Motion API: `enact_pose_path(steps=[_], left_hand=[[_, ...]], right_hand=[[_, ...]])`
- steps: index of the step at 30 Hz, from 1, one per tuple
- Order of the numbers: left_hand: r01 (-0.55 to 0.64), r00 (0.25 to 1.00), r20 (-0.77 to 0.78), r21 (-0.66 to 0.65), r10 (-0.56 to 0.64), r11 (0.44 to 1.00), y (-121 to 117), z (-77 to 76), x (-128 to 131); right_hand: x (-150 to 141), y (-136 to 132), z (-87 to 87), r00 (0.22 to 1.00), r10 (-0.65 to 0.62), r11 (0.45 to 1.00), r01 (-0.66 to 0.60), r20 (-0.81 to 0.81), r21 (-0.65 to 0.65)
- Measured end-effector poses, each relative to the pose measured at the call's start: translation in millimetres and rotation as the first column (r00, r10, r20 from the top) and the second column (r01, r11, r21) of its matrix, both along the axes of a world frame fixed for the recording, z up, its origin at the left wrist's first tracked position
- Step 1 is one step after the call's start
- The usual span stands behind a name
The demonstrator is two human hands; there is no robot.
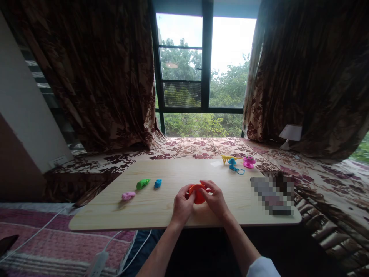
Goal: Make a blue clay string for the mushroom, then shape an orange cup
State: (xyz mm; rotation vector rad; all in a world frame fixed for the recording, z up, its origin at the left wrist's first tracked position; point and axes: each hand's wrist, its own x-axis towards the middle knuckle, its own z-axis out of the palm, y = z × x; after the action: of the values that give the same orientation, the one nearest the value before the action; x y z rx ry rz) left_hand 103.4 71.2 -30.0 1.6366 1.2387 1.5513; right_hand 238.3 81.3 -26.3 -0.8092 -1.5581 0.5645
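Note:
Both hands are at the front middle of the table, holding an orange round, dish-like piece (199, 197) between them. My left hand (183, 202) grips its left side, with the thumb pressed near the rim. From the other side my right hand (215, 197) is closed around it, its thumb on the inner face and its fingers over the far edge. Whether the piece is soft clay I cannot tell. To the left lie a blue lump (157, 183), a green elongated lump (143, 184) and a pink lump (128, 196), all apart from my hands.
Along the back right of the wooden table (109, 211) stand a blue mushroom-shaped piece (232, 164), a yellow figure (227, 159) and a pink dotted piece (249, 162). A blurred-out object (271, 196) lies at the right edge. Beyond is a cloth-covered sill with a lamp (290, 133).

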Motion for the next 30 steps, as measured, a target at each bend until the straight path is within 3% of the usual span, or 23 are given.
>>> enact_pose_path(steps=[14, 30], left_hand=[[0.067, 0.997, -0.045, -0.02, -0.068, 0.998, -1.3, 0.0, -0.1], [0.047, 0.999, 0.015, -0.039, -0.047, 0.998, -2.7, 0.2, 1.0]], right_hand=[[0.9, -1.5, 0.9, 1.0, -0.03, 0.999, 0.03, -0.007, 0.012], [-0.3, -0.4, 0.0, 1.0, 0.018, 0.999, -0.019, -0.004, -0.028]])
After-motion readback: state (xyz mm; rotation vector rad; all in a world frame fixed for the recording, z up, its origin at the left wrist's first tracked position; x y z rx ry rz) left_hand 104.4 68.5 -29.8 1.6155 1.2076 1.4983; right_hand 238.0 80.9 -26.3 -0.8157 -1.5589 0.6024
